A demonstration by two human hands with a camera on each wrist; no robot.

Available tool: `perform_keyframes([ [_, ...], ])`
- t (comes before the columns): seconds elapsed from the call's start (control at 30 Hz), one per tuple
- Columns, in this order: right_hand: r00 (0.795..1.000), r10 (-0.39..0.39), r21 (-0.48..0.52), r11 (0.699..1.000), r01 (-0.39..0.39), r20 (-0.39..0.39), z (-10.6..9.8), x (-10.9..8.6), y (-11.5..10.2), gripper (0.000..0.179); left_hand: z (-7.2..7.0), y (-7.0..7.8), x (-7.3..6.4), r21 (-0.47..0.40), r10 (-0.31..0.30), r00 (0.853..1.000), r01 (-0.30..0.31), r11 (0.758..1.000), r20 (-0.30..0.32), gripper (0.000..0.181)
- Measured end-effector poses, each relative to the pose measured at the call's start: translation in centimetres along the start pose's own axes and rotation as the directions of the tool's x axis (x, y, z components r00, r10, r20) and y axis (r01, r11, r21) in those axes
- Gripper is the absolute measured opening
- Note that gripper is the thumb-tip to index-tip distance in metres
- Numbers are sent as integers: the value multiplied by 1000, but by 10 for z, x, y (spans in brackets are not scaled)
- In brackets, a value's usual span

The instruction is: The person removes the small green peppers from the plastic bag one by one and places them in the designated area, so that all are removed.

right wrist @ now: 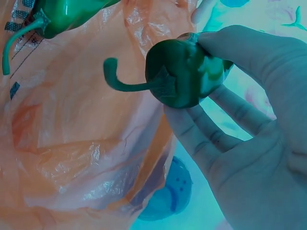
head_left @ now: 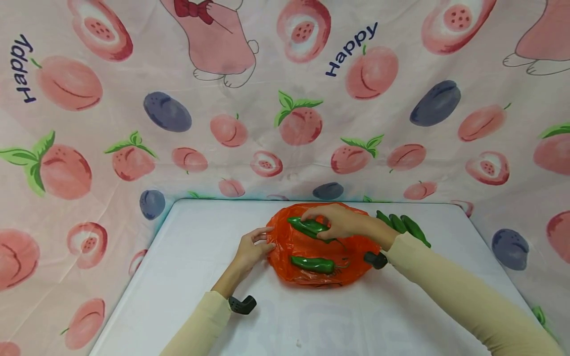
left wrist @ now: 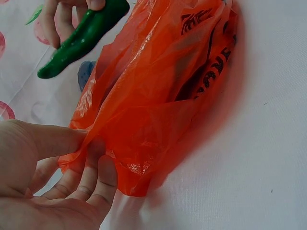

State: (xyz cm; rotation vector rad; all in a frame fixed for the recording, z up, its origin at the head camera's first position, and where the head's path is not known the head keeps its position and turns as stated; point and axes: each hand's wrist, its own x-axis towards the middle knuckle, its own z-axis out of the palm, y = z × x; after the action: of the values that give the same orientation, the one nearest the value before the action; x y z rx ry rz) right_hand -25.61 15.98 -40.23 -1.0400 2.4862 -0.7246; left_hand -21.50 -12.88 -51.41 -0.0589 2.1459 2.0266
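An orange-red plastic bag (head_left: 289, 247) with black print lies on the white table. My left hand (head_left: 250, 251) pinches the bag's left edge between thumb and fingers, as the left wrist view shows at the bag (left wrist: 144, 120). Above the bag, my right hand (head_left: 335, 221) grips a green pepper (head_left: 307, 226) by its sides; its curved stem points away from the palm in the right wrist view, where the pepper (right wrist: 180, 74) is seen end-on. A second green pepper (head_left: 311, 265) rests on the bag's near part, stem to the right.
Several green peppers (head_left: 411, 230) lie side by side at the back right of the white table (head_left: 200, 232), partly behind the right forearm. A fruit-print cloth (head_left: 267, 123) hangs behind the table. Each wrist wears a small black device (head_left: 242, 304).
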Motion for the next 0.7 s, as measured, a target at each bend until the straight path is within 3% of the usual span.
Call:
perform_keyframes([
  [0.33, 996, -30, 43, 999, 33, -79, -7, -20, 3, 53, 0, 3, -2, 0, -21, 1000, 21, 1000, 5, 46],
  [0.7, 982, -3, 94, 995, 21, -187, -11, -49, 12, 54, 1, 3, -1, 7, -26, 1000, 26, 1000, 5, 45],
])
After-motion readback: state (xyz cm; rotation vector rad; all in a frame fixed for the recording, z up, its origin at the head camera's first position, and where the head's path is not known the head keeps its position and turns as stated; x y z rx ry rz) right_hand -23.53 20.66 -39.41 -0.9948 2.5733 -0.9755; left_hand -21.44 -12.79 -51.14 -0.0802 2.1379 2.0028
